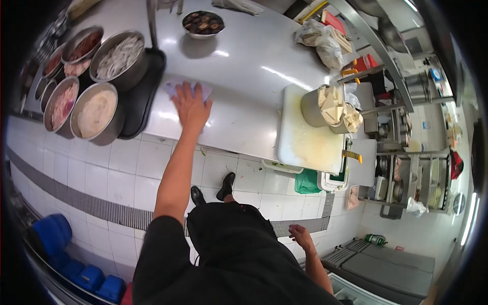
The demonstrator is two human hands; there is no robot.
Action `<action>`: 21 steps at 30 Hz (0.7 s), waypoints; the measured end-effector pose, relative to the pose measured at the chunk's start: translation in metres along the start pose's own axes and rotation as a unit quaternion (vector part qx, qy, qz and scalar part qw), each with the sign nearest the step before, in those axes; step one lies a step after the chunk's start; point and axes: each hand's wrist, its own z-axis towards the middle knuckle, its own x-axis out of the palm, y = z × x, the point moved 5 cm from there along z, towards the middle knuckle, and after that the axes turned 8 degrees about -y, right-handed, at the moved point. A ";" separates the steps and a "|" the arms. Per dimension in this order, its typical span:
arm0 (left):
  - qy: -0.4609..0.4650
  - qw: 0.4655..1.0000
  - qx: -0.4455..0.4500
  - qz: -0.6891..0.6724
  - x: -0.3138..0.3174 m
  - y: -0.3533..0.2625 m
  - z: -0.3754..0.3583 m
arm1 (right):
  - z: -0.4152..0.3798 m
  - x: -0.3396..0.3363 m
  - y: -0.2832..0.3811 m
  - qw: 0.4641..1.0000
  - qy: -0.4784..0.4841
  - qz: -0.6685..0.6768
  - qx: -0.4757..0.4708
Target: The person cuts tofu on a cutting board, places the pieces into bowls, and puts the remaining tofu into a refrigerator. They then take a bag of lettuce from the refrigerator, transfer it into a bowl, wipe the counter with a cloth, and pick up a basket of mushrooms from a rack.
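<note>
My left hand [192, 107] lies flat with fingers spread on a pale purple cloth [206, 90], pressing it against the steel table [239, 61]. Part of the cloth is hidden under the palm. Down by my side, away from the table, my right hand [301, 236] hangs with loosely bent fingers and nothing visible in it. Left of the cloth, a black tray [151, 84] carries a metal pot of whitish strips [121, 57]. A metal bowl of dark mushroom-like pieces [203, 24] stands farther back.
Several metal pots, one with pale paste [95, 113], crowd the left end. On the right, a cutting board [300, 140] bears metal containers of pale cut wedges [331, 104]. A yellow-handled tool [352, 155] sits at its edge. Plastic bags [328, 48] lie at the back right.
</note>
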 end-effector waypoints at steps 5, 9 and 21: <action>0.018 0.987 0.133 -0.089 0.118 -0.108 0.037 | -0.030 0.002 -0.022 1.000 -0.018 0.016 0.008; 0.119 0.957 0.170 -0.205 0.159 -0.184 0.025 | -0.044 -0.009 -0.060 0.997 -0.042 0.044 0.041; 0.172 0.943 0.256 -0.126 0.013 -0.164 -0.197 | 0.082 -0.072 -0.222 0.973 0.049 0.195 0.116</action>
